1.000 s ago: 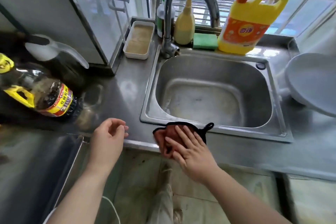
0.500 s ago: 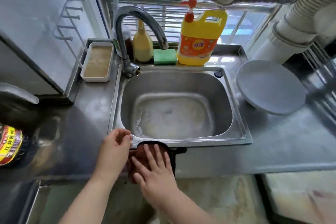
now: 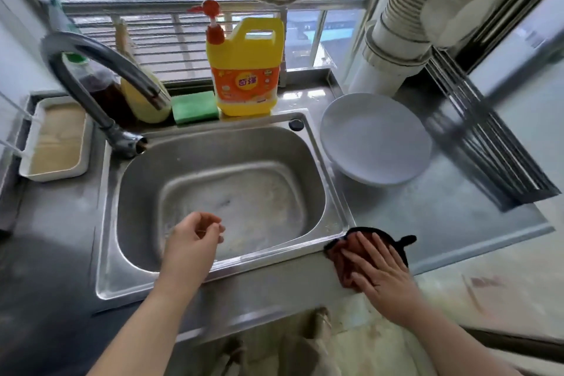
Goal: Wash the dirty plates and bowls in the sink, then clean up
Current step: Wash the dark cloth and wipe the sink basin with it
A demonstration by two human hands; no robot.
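room: steel counter (image 3: 427, 207) under a barred window, a ribbed duct at the right.
cloth: dark red cloth (image 3: 351, 256) lies on the counter's front edge, at the sink's (image 3: 332, 192) right front corner.
right hand: right hand (image 3: 381, 272) presses flat on the cloth, fingers straight.
left hand: left hand (image 3: 192, 241) hovers over the basin, loosely curled, holding nothing.
plate: white plate (image 3: 375, 137) rests right of the sink, looking washed.
step: wiping the rim; likely best with flat pressure and overlapping strokes.
behind: detergent jug (image 3: 247, 70), green sponge (image 3: 195, 107), faucet (image 3: 100, 70).

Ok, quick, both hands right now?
Left hand: loosely curled over the sink, holding nothing.
Right hand: flat, fingers straight, pressing the cloth onto the counter edge.
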